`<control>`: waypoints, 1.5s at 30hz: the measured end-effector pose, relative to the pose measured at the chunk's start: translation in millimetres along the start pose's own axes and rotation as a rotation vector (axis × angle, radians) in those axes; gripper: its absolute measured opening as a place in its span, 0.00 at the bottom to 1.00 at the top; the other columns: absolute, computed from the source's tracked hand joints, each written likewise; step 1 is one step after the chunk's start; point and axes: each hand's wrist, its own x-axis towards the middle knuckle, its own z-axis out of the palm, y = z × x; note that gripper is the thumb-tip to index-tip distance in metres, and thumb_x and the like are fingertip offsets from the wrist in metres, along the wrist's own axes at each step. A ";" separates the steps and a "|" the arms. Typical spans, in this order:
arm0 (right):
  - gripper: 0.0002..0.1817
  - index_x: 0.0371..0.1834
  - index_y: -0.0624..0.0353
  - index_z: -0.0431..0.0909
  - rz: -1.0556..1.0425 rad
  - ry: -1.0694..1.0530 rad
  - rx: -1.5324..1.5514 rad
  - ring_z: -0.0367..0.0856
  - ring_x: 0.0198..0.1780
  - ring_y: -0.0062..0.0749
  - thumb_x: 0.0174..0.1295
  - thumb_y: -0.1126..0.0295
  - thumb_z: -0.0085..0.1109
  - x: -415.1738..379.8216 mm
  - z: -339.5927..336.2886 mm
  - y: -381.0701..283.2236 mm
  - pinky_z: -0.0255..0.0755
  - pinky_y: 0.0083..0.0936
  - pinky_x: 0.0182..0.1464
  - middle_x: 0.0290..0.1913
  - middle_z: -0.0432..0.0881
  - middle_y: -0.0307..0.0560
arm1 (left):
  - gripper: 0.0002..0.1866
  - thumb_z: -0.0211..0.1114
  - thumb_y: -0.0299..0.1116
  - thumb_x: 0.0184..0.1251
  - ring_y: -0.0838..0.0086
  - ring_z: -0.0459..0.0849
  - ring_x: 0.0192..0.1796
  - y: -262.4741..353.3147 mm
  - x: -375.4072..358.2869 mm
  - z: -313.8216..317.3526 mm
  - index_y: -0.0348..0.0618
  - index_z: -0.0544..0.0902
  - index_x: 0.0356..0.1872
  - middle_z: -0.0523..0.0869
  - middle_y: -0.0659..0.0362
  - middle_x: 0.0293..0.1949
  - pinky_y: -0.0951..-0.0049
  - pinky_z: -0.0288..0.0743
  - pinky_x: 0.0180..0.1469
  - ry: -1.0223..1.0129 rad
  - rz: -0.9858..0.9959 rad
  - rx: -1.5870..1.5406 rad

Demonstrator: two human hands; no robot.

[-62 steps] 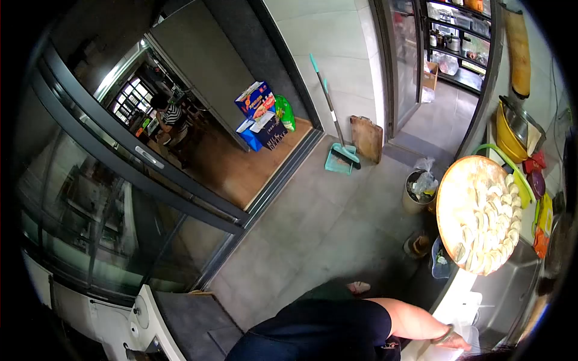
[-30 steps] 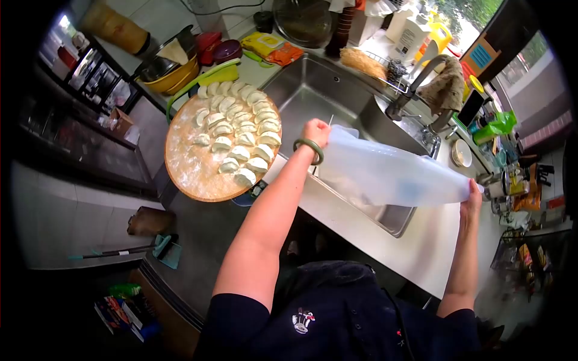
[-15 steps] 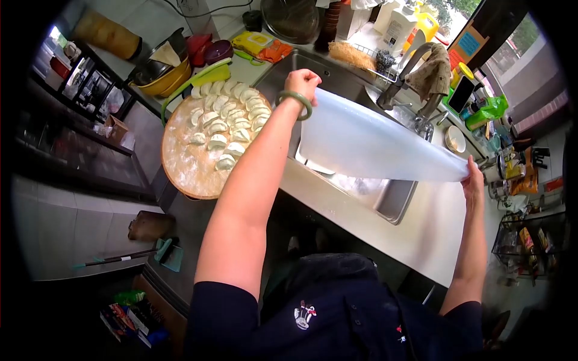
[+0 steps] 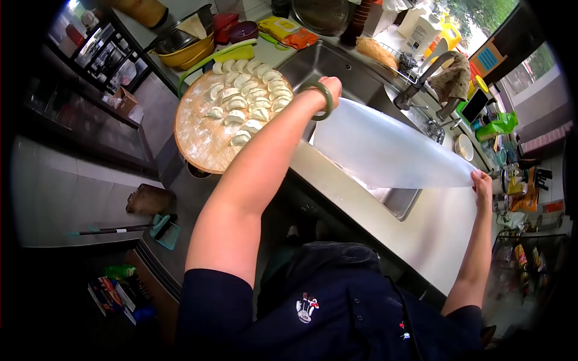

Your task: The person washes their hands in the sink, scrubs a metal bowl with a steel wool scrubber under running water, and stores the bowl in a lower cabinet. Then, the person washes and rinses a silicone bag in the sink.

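A translucent whitish sheet, seemingly soft plastic, stretches between my two hands over the sink. My left hand, with a green bangle on the wrist, is closed on its upper left corner. At the far right corner, the thumb and fingers of my right hand pinch the edge. Beneath the sheet, the steel sink is partly hidden. Left of my left forearm, a round floured wooden board carries rows of dumplings; the forearm covers its lower right part.
Behind the sink stand a faucet with a draped cloth and a small bowl. Yellow basins and a yellow wipes pack sit at the back left. The white counter edge runs along my front.
The view has shifted, so the board and sink appear farther right. My hands still hold the sheet by its corners, and my left hand has come slightly lower and right in view.
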 end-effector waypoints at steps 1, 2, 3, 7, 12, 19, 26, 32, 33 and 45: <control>0.11 0.39 0.59 0.77 -0.009 -0.006 -0.005 0.73 0.30 0.18 0.54 0.67 0.58 -2.6 2.6 -4.5 0.65 0.17 0.32 0.30 0.77 0.37 | 0.14 0.60 0.21 0.45 0.59 0.78 0.47 3.7 -0.6 1.0 0.43 0.83 0.36 0.80 0.49 0.41 0.67 0.71 0.52 0.065 -0.022 0.041; 0.13 0.42 0.58 0.76 -0.026 0.075 -0.035 0.72 0.30 0.16 0.54 0.67 0.57 -7.2 5.4 -6.8 0.63 0.16 0.32 0.30 0.77 0.37 | 0.11 0.59 0.23 0.48 0.57 0.75 0.50 6.7 -2.1 2.7 0.42 0.83 0.35 0.77 0.47 0.45 0.66 0.69 0.54 0.118 -0.070 0.041; 0.14 0.45 0.57 0.75 -0.041 0.158 -0.063 0.71 0.30 0.15 0.55 0.67 0.57 -15.4 8.0 -14.0 0.62 0.15 0.31 0.30 0.77 0.37 | 0.11 0.59 0.23 0.48 0.57 0.75 0.50 3.8 0.0 3.7 0.42 0.83 0.35 0.77 0.47 0.45 0.66 0.69 0.54 0.120 -0.076 0.040; 0.14 0.47 0.54 0.75 -0.015 -0.232 0.078 0.69 0.29 0.15 0.57 0.67 0.54 -27.3 -8.1 -27.7 0.61 0.15 0.30 0.27 0.73 0.32 | 0.09 0.59 0.30 0.52 0.56 0.74 0.51 -13.3 8.3 5.5 0.42 0.82 0.35 0.75 0.46 0.47 0.64 0.68 0.55 0.181 -0.054 0.033; 0.13 0.36 0.63 0.78 -0.229 -0.444 -0.110 0.71 0.29 0.16 0.47 0.73 0.65 -74.5 16.8 -40.0 0.65 0.14 0.33 0.27 0.75 0.32 | 0.11 0.59 0.35 0.54 0.56 0.75 0.50 -32.9 11.8 -5.0 0.42 0.82 0.36 0.76 0.46 0.46 0.64 0.69 0.54 0.249 -0.024 -0.081; 0.09 0.29 0.66 0.77 -0.390 -0.177 -0.276 0.71 0.29 0.17 0.42 0.82 0.63 -65.1 32.2 -6.8 0.65 0.16 0.33 0.26 0.75 0.36 | 0.09 0.58 0.39 0.58 0.58 0.78 0.48 -33.8 9.3 -28.5 0.52 0.82 0.37 0.81 0.52 0.42 0.62 0.72 0.50 0.226 -0.138 -0.163; 0.03 0.26 0.65 0.74 -0.358 -0.024 -0.067 0.67 0.27 0.15 0.50 0.78 0.59 -65.6 23.1 -23.4 0.61 0.14 0.31 0.24 0.71 0.32 | 0.11 0.65 0.35 0.51 0.56 0.81 0.36 -33.1 22.4 -18.9 0.38 0.77 0.30 0.82 0.48 0.27 0.63 0.73 0.38 0.510 -0.012 -0.282; 0.05 0.25 0.63 0.73 -0.366 0.017 0.002 0.65 0.27 0.14 0.51 0.76 0.59 -53.9 10.3 -18.7 0.58 0.13 0.30 0.22 0.67 0.31 | 0.09 0.62 0.37 0.54 0.56 0.81 0.32 -26.9 26.7 -15.4 0.41 0.79 0.28 0.82 0.50 0.25 0.62 0.73 0.35 0.507 0.107 -0.214; 0.05 0.25 0.62 0.73 -0.360 0.016 0.050 0.65 0.27 0.14 0.52 0.75 0.59 -55.3 11.0 -22.1 0.58 0.13 0.30 0.22 0.68 0.31 | 0.09 0.61 0.37 0.55 0.56 0.81 0.33 -25.7 27.3 -15.4 0.41 0.80 0.27 0.82 0.50 0.25 0.62 0.73 0.35 0.528 0.133 -0.158; 0.05 0.25 0.60 0.73 -0.311 0.109 0.074 0.66 0.24 0.14 0.53 0.72 0.59 -45.3 2.1 -25.2 0.59 0.13 0.28 0.21 0.71 0.32 | 0.12 0.58 0.39 0.58 0.55 0.80 0.31 -20.3 41.1 -17.9 0.41 0.80 0.27 0.81 0.49 0.26 0.63 0.73 0.33 0.508 0.182 -0.185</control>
